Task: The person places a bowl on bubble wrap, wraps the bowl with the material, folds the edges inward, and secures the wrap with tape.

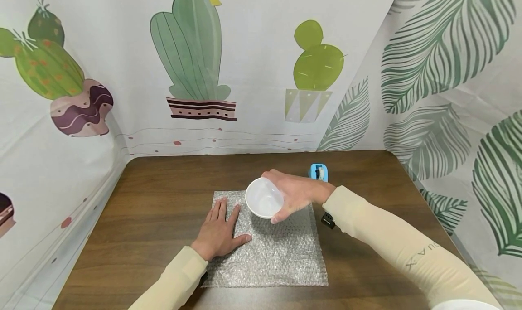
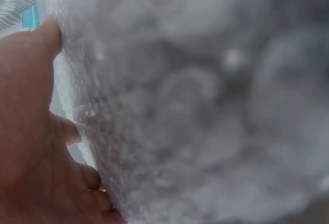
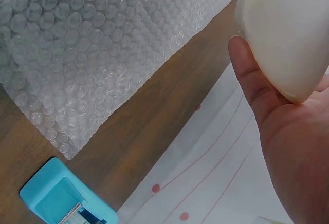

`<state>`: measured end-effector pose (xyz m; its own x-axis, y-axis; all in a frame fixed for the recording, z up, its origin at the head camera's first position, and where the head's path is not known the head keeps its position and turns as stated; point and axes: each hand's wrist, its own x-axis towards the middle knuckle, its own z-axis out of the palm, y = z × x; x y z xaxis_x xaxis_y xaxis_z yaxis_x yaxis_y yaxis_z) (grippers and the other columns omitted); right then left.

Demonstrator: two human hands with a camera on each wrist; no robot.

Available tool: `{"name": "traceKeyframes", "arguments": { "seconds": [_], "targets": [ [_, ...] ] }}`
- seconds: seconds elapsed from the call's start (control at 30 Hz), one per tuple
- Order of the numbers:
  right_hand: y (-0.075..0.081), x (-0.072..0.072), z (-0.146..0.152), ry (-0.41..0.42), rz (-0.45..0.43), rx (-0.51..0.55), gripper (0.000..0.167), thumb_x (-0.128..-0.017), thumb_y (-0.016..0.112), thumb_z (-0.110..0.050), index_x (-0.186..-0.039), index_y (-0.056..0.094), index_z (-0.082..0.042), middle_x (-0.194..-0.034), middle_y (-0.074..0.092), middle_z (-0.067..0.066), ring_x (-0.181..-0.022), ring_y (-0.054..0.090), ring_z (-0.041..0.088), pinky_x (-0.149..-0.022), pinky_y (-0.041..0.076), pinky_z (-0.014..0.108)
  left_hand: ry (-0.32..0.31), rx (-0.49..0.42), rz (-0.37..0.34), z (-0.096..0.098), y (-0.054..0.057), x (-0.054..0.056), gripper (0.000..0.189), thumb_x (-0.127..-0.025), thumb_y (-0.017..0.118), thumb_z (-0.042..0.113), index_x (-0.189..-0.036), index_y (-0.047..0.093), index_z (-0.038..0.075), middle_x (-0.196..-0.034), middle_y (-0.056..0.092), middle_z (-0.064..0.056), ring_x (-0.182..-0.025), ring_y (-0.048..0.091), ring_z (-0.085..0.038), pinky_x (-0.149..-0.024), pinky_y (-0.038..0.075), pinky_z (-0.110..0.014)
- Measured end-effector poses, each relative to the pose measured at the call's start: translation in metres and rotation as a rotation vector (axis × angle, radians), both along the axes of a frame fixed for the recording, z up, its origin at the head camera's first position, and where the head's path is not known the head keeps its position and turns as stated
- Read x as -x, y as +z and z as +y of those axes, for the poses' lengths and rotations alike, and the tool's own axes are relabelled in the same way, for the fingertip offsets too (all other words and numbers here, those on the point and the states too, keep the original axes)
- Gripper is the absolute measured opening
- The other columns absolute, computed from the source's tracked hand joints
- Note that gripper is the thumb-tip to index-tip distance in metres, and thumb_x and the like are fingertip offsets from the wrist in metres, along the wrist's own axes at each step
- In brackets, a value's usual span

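Observation:
A white bowl [image 1: 264, 199] is tilted in the head view, its inside turned to the camera. My right hand [image 1: 298, 193] grips it by the rim and side, and the bowl hangs over a sheet of bubble wrap [image 1: 281, 255]. In the right wrist view the thumb lies along the outside of the bowl [image 3: 288, 34]. My left hand [image 1: 220, 232] rests with straight, spread fingers on the left part of the sheet. The left wrist view is mostly blurred bubble wrap [image 2: 195, 111], with part of the left hand [image 2: 36, 121] along its edge.
The sheet lies on a brown wooden table [image 1: 155, 219]. Behind the right hand stands a blue tape dispenser [image 1: 314, 170], near the table's back. Another white rounded thing [image 1: 465, 305] shows at the bottom right edge. Printed cloth [image 1: 261, 74] hangs behind the table.

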<state>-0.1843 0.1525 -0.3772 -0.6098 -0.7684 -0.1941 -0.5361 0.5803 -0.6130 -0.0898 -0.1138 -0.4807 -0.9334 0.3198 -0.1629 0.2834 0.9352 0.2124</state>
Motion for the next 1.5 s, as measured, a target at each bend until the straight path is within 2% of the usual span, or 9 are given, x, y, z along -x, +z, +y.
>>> {"name": "traceKeyframes", "arguments": {
  "seconds": [0.27,0.73,1.17,1.5],
  "targets": [
    [-0.001,-0.003,-0.001,0.002,0.019,0.000,0.106,-0.063,0.096,-0.049,-0.147,0.040,-0.017,-0.133,0.050,0.003,-0.111,0.061,0.017,-0.094,0.055,0.035,0.003,-0.001,0.000,0.000,0.001,0.001,0.094,-0.093,0.062,0.069,-0.161,0.039,0.010,-0.169,0.021,-0.033,-0.159,0.020,-0.049,-0.126,0.029,-0.061],
    [-0.008,-0.008,-0.002,-0.004,-0.005,-0.015,0.109,-0.064,0.097,-0.050,-0.150,0.038,-0.018,-0.134,0.049,0.001,-0.112,0.060,0.015,-0.095,0.054,0.034,0.011,-0.018,-0.008,0.000,-0.001,-0.001,0.093,-0.093,0.062,0.069,-0.161,0.039,0.010,-0.169,0.022,-0.033,-0.159,0.020,-0.049,-0.126,0.029,-0.059],
    [-0.014,-0.009,-0.004,0.044,0.018,-0.013,0.106,-0.065,0.094,-0.054,-0.149,0.039,-0.018,-0.133,0.050,0.001,-0.110,0.059,0.014,-0.093,0.054,0.033,0.015,-0.026,-0.008,0.000,-0.001,0.000,0.094,-0.093,0.062,0.069,-0.161,0.039,0.010,-0.169,0.021,-0.033,-0.159,0.020,-0.049,-0.126,0.028,-0.059],
    [-0.019,-0.012,-0.008,0.050,0.032,-0.017,0.105,-0.065,0.094,-0.055,-0.148,0.039,-0.019,-0.131,0.051,0.000,-0.108,0.060,0.013,-0.091,0.055,0.031,0.015,-0.040,-0.010,-0.001,0.000,0.000,0.094,-0.093,0.064,0.068,-0.162,0.038,0.010,-0.169,0.021,-0.034,-0.160,0.019,-0.049,-0.126,0.028,-0.060]
  ]
}}
